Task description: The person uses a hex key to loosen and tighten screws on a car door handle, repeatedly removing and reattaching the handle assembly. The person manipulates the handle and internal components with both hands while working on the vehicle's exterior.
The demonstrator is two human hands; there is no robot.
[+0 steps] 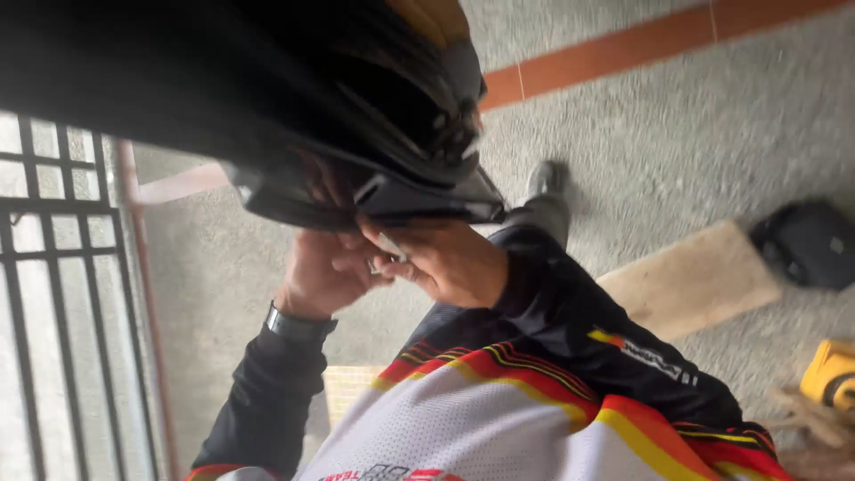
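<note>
Left hand point(325, 272) and right hand point(450, 263) both pinch at lower rim of black helmet point(356, 107) (small buckle between fingers, blurred) — grip looks light; helmet could tip onto concrete floor point(677, 134)

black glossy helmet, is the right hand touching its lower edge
Touching: in the head view the right hand has its fingers pressed against the black glossy helmet at its lower rim.

Grey speckled floor point(695, 134) with an orange-red band point(623, 49); black barred grille point(53, 294) at left, daylight behind.
</note>
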